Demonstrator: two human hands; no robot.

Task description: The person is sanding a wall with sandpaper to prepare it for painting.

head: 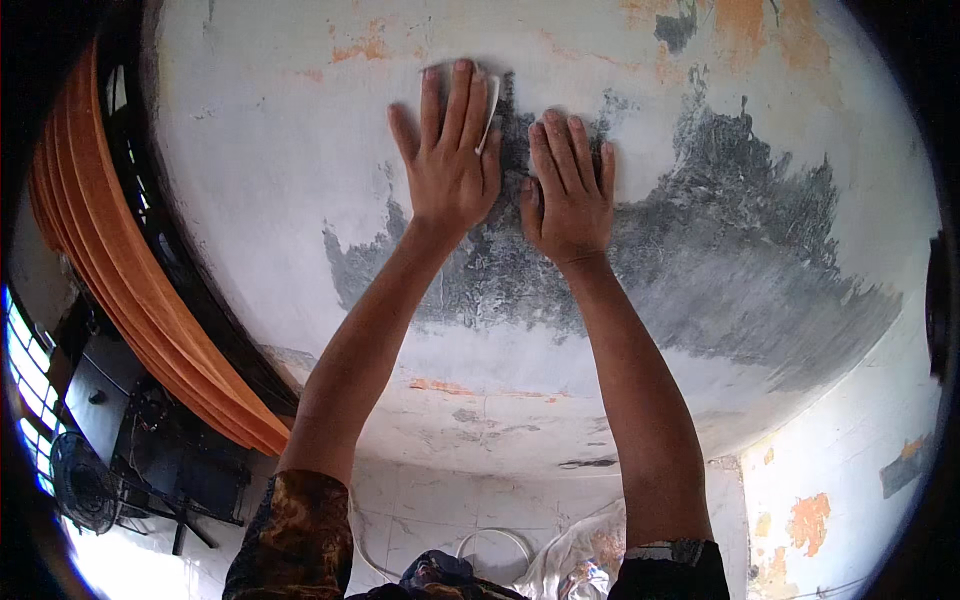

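My left hand [448, 150] lies flat against a patchy plastered wall [255, 165], fingers up and spread a little. A thin white sheet [491, 112] is pinned under it; only its edge shows between index finger and thumb, so I cannot tell its kind. Lower and to the right, my right hand [574, 187] also presses palm-on to the wall, with no object visible in it. Both hands are beside a large rough dark grey patch [720, 217], where the white coat gives way to grey. Whatever is under the palms is hidden.
An orange curtain [127, 262] hangs along a dark frame at left. Beyond it stand a black fan [84, 480] and a dark cabinet [97, 394]. A whitish cloth or plastic sheet [555, 562] and a pale hose or cable [491, 531] lie on the tiled floor [420, 491]. Another wall [847, 450] adjoins at right.
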